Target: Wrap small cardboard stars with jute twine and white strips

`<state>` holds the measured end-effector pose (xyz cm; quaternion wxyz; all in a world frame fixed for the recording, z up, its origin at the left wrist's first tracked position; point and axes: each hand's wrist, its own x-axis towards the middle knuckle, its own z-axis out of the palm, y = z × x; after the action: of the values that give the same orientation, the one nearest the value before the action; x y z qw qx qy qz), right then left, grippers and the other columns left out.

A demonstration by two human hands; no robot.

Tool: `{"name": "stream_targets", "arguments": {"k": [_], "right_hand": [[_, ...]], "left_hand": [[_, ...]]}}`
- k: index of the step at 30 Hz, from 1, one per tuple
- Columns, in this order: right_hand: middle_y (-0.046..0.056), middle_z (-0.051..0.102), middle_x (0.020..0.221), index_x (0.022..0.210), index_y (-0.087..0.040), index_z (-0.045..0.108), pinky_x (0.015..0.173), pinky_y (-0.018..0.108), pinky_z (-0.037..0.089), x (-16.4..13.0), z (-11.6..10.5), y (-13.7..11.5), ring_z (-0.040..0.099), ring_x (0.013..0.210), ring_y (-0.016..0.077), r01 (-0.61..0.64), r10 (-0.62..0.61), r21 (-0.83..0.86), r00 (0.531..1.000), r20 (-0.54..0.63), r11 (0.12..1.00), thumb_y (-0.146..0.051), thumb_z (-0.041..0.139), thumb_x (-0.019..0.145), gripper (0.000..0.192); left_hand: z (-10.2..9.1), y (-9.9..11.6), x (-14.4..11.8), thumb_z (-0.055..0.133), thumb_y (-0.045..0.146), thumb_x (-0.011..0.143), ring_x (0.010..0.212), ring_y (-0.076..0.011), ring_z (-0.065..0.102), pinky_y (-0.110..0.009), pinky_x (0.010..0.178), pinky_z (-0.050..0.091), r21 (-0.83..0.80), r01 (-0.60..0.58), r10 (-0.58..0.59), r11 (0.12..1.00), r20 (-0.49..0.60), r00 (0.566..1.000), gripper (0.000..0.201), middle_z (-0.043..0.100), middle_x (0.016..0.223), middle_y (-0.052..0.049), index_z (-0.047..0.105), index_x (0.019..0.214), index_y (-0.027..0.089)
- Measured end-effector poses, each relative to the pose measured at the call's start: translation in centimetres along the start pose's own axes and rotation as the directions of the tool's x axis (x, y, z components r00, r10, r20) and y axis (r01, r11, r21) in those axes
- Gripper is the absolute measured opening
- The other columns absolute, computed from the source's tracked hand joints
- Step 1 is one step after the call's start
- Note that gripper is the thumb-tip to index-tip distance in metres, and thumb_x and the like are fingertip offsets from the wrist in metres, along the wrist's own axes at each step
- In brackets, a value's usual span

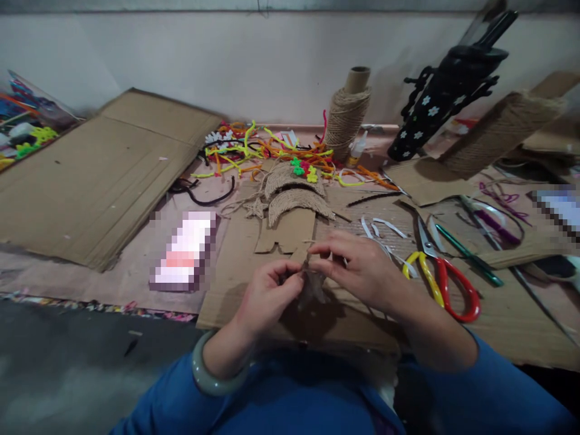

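Observation:
My left hand [267, 296] and my right hand [362, 266] meet above the front of a cardboard sheet [226, 278]. Between them is a small grey-brown pointed piece [313, 286], blurred, perhaps cardboard. The left thumb and fingers pinch its upper left edge. My right fingers are closed at its top, where a thin twine-like strand shows; fingers partly hide both. Just beyond the hands lie a cut cardboard piece [290, 229], two twine-covered crescents [296, 202] and a twine-covered star [256, 208]. Small green, red and yellow flowers [304, 169] rest on the farther crescent.
Red-and-yellow-handled scissors [457, 290] and a green pen [471, 257] lie at right. Twine rolls [347, 118] and a black flowered holder [435, 103] stand behind. Colourful fuzzy stems [272, 148] are heaped at the back. A phone [183, 251] and large cardboard [90, 181] occupy the left.

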<state>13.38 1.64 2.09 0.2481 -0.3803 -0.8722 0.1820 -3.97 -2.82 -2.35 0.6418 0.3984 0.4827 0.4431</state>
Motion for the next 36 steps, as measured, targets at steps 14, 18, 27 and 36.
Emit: {"name": "stream_targets", "arguments": {"k": [14,18,27,36], "right_hand": [[0.003,0.067,0.075,0.083,-0.017,0.07,0.063,0.024,0.045,0.4,0.4,-0.4,0.062,0.071,0.0144,-0.087,0.086,0.047,0.996,0.021,0.995,-0.017,0.055,0.086,0.015],[0.006,0.07,0.082,0.089,-0.017,0.069,0.068,0.026,0.047,0.0,0.3,0.7,0.063,0.078,0.0154,-0.072,0.081,0.154,0.996,-0.048,0.985,-0.022,0.05,0.089,0.02],[0.003,0.071,0.083,0.113,-0.016,0.057,0.063,0.026,0.048,-0.5,1.3,2.3,0.064,0.065,0.0126,-0.24,0.248,0.22,0.969,-0.012,0.946,-0.014,0.043,0.086,0.031],[0.005,0.071,0.086,0.094,-0.016,0.058,0.071,0.029,0.049,4.2,1.8,2.6,0.066,0.078,0.0158,-0.173,0.231,0.3,0.959,-0.167,0.938,-0.015,0.046,0.084,0.016]], "left_hand": [[0.3,0.3,-0.2,0.068,0.031,0.07,0.051,-0.0093,0.052,-0.019,0.048,0.04,0.043,-0.004,0.004,0.999,-0.004,1.0,0.019,0.064,0.061,-0.001,0.073,0.078,0.014],[0.1,0.0,-0.1,0.07,0.034,0.069,0.048,-0.0086,0.051,-0.019,0.047,0.039,-0.026,0.01,-0.01,1.0,-0.016,1.0,0.023,0.062,0.058,-0.001,0.072,0.08,0.014],[-0.2,-0.3,0.1,0.073,0.031,0.066,0.058,-0.0088,0.056,-0.019,0.054,0.043,-0.122,-0.094,0.077,0.988,-0.135,0.988,0.02,0.068,0.068,-0.001,0.073,0.08,0.017],[-0.2,0.5,-0.1,0.079,0.032,0.055,0.053,-0.0085,0.055,-0.02,0.05,0.042,-0.204,-0.158,0.083,0.966,-0.331,0.94,0.029,0.068,0.066,0.002,0.07,0.079,0.017]]}}
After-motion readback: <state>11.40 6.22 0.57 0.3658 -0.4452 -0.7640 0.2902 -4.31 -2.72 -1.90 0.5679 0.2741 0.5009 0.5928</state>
